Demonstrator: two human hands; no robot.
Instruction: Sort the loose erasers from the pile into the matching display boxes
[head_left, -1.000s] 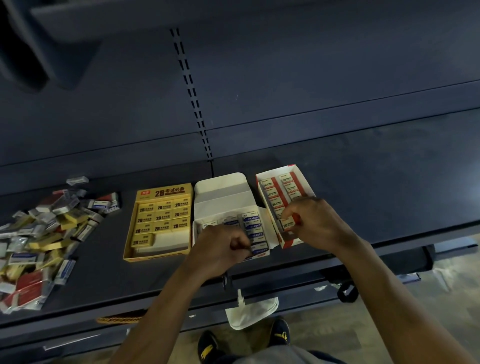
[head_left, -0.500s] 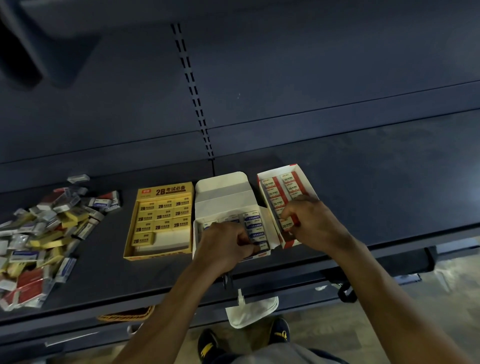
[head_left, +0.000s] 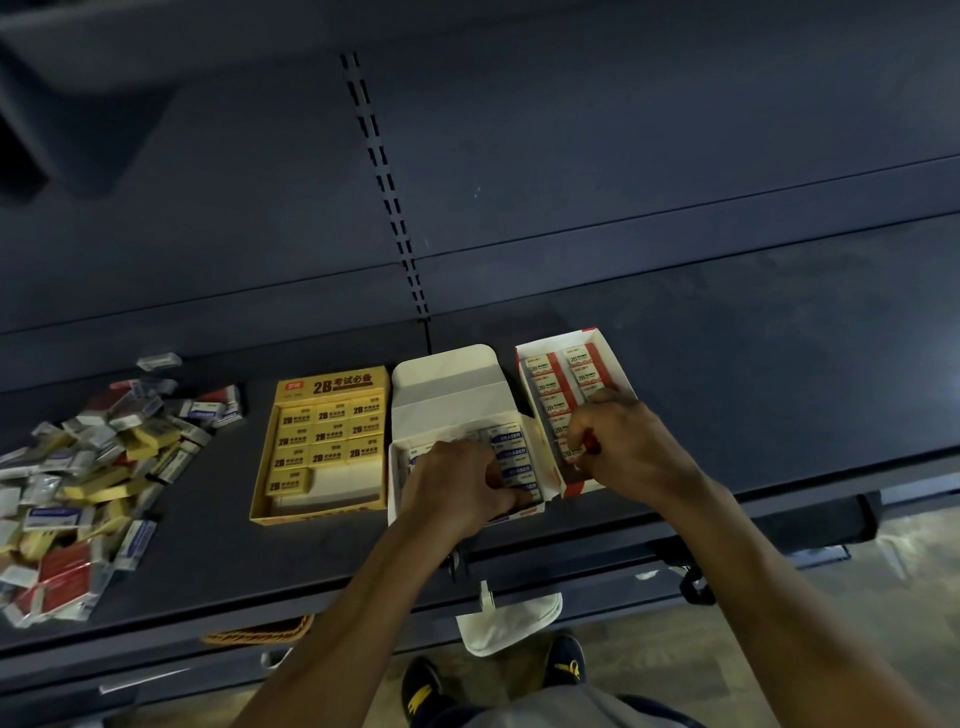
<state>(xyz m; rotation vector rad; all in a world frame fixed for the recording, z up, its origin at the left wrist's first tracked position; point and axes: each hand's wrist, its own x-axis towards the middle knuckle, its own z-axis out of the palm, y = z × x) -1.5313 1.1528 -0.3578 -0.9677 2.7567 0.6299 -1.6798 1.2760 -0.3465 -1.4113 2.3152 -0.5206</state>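
While the pile (head_left: 78, 488) is waiting at the shelf's left end, the left hand (head_left: 457, 488) is now reaching deeper into the white box (head_left: 447, 410), pinching a blue eraser (head_left: 522, 486) into its row. The right hand (head_left: 623, 447) is pinching a red eraser (head_left: 589, 444) lower into the red box (head_left: 605, 345); both are probably nearly seated.

Dark blue metal shelf (head_left: 727, 374), matte, store type. Back panel (head_left: 623, 130) in the same colour, with a slotted upright strip (head_left: 385, 182) running down it. Wicker basket (head_left: 260, 633) below the front edge, partly hidden. White pouch (head_left: 511, 621) hangs below the edge. Brown floor (head_left: 893, 561).
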